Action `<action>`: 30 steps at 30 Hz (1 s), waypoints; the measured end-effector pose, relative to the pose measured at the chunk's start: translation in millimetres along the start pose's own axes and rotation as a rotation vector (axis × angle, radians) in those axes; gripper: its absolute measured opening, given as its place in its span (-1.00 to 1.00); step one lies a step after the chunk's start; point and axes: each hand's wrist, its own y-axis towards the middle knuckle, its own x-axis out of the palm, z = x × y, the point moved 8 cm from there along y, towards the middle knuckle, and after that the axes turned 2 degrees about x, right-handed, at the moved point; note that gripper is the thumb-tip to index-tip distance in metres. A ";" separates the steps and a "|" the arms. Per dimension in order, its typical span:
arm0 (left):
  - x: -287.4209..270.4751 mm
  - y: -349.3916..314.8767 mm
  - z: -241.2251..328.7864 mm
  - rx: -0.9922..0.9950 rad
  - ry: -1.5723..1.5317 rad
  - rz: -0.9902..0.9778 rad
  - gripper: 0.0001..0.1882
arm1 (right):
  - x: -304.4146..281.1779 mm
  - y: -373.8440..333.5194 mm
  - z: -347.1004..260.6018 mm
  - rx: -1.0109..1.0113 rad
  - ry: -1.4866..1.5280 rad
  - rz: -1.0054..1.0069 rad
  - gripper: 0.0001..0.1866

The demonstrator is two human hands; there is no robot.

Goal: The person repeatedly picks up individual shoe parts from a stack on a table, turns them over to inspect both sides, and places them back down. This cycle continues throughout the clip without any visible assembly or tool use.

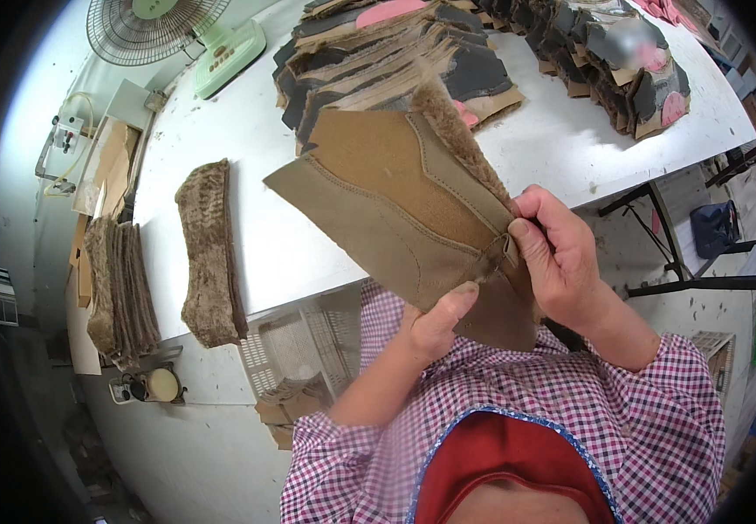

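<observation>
Between my two hands, over the table's near edge, is a boot upper (378,214) of brown leather and tan suede. Stitched seams run along it, and brown fleece shows at its far right edge. My left hand (443,319) grips its lower edge, thumb on top and fingers hidden beneath. At the right edge, my right hand (561,253) pinches the upper near a small strap or loop between thumb and bent fingers. To the left, a pile of brown fleece pieces (208,253) lies on the table, overhanging its front edge.
Another row of fleece pieces (120,288) sits at the table's left end. Stacked uppers (404,65) with dark and pink patches lie behind my work, with more stacked uppers (614,70) at far right. A green fan (230,61) stands at the back left of the white table (295,253).
</observation>
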 end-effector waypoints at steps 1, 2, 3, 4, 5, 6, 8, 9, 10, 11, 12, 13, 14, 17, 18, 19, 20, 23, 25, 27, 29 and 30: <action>-3.5 -1.9 0.5 -0.006 -0.046 0.077 -0.39 | -1.1 1.4 1.7 -0.005 0.016 -0.002 -0.94; -8.0 -4.4 0.5 -0.012 -0.093 0.155 -0.36 | -1.7 3.1 3.6 -0.009 0.032 -0.004 -0.94; -11.4 -4.7 6.3 0.048 -0.196 0.185 -0.36 | -2.8 4.1 4.5 -0.014 0.048 -0.004 -0.94; -18.4 -3.7 13.6 0.109 -0.298 0.217 -0.37 | -1.3 4.7 2.6 -0.033 0.025 -0.028 -0.94; -25.6 -1.2 22.0 0.140 -0.360 0.229 -0.38 | 0.1 5.2 -0.1 -0.051 0.003 -0.052 -0.94; -32.2 0.1 29.7 0.170 -0.421 0.241 -0.40 | 2.5 4.2 -2.2 -0.068 -0.015 -0.080 -0.94; -44.6 12.6 47.3 0.169 -0.467 0.226 -0.44 | 3.7 5.0 -2.2 -0.076 -0.034 -0.096 -0.94; -50.0 20.8 47.7 0.150 -0.476 0.245 -0.47 | 3.6 5.8 -1.4 -0.066 -0.044 -0.091 -0.94; -55.1 29.4 48.2 0.133 -0.481 0.264 -0.50 | 3.9 6.7 -0.4 -0.061 -0.050 -0.086 -0.94; -58.2 33.7 47.1 0.117 -0.486 0.282 -0.53 | 8.8 4.8 8.4 -0.025 -0.028 -0.099 -0.96; -58.1 36.3 43.1 0.098 -0.535 0.269 -0.54 | 14.2 2.6 20.0 0.030 -0.019 -0.124 -0.96; -58.1 38.8 35.8 0.079 -0.584 0.255 -0.55 | 18.5 -1.6 31.9 0.085 -0.011 -0.148 -0.96; -57.2 40.2 30.1 0.060 -0.633 0.239 -0.56 | 20.7 -4.9 39.1 0.140 -0.004 -0.170 -0.97; -62.8 35.1 20.9 0.063 -0.627 0.260 -0.55 | 22.1 -9.6 41.4 0.135 -0.013 -0.157 -0.94; -63.8 34.8 21.0 0.071 -0.630 0.260 -0.55 | 21.1 -8.7 40.7 0.123 -0.025 -0.148 -0.92; -63.1 34.8 20.6 0.067 -0.673 0.243 -0.54 | 20.6 -8.9 43.1 0.161 -0.045 -0.174 -0.88; -62.5 34.7 20.4 0.061 -0.717 0.225 -0.53 | 17.9 -9.1 44.5 0.198 -0.064 -0.200 -0.83; -60.1 30.2 22.1 0.043 -0.822 0.189 -0.52 | 11.7 5.6 44.5 0.259 0.017 -0.179 -0.64; -52.7 28.8 22.0 0.025 -0.847 0.150 -0.52 | 8.6 26.0 52.8 0.263 0.141 -0.151 -0.43; -41.7 26.8 27.1 0.018 -0.831 0.105 -0.53 | 16.7 52.9 56.5 0.248 0.308 -0.141 -0.43; -34.4 25.8 26.5 0.012 -0.842 0.059 -0.53 | 33.6 64.2 74.0 0.367 0.612 -0.195 -0.46; -33.5 24.3 26.5 0.013 -0.848 0.039 -0.53 | 45.2 64.9 78.3 0.484 0.795 -0.255 -0.48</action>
